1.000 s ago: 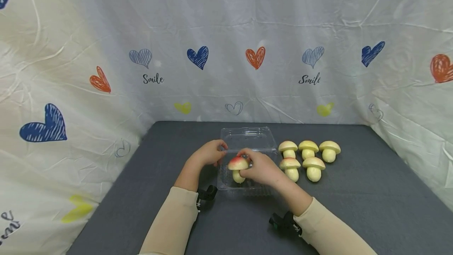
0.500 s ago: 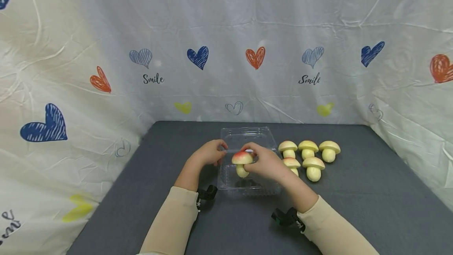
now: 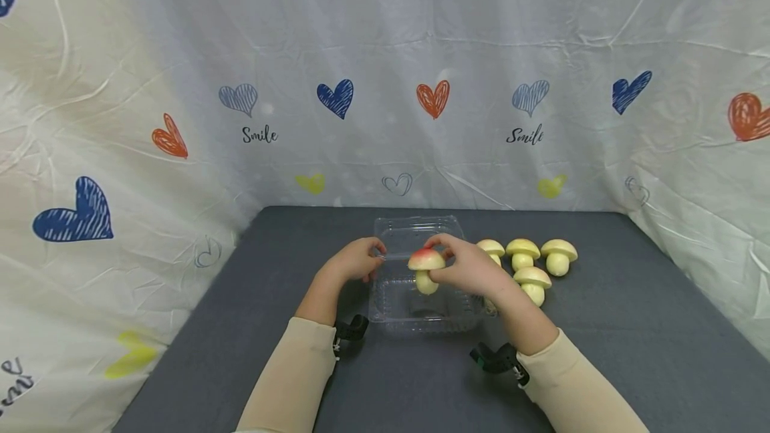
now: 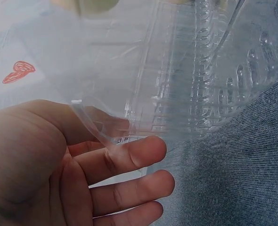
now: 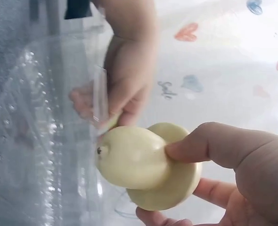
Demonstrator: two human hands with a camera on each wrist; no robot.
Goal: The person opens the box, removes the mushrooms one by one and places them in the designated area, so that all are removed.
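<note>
My right hand [image 3: 470,267] pinches a toy mushroom [image 3: 426,261] with a red-tinged cap, holding it upright above the clear plastic clamshell container [image 3: 397,316]. In the right wrist view, the thumb presses where the pale mushroom stem [image 5: 132,155] meets the cap, with fingers on the cap's far side. At the container's left edge is my left hand [image 3: 355,260]. The left wrist view shows its thumb behind the clear plastic rim [image 4: 94,132] and the index finger in front, pinching the edge; the other fingers extend loosely below.
Right of the container, several more mushrooms [image 3: 559,256] stand in rows on the dark grey table [image 3: 289,246]; my right hand and forearm partly cover some. The container's lid [image 3: 415,229] lies open toward the back. A heart-printed white curtain [image 3: 385,119] surrounds the table's back and sides.
My right hand has raised the mushroom and carried it to the right and slightly back over the container. The left hand has stayed at the container's edge.
</note>
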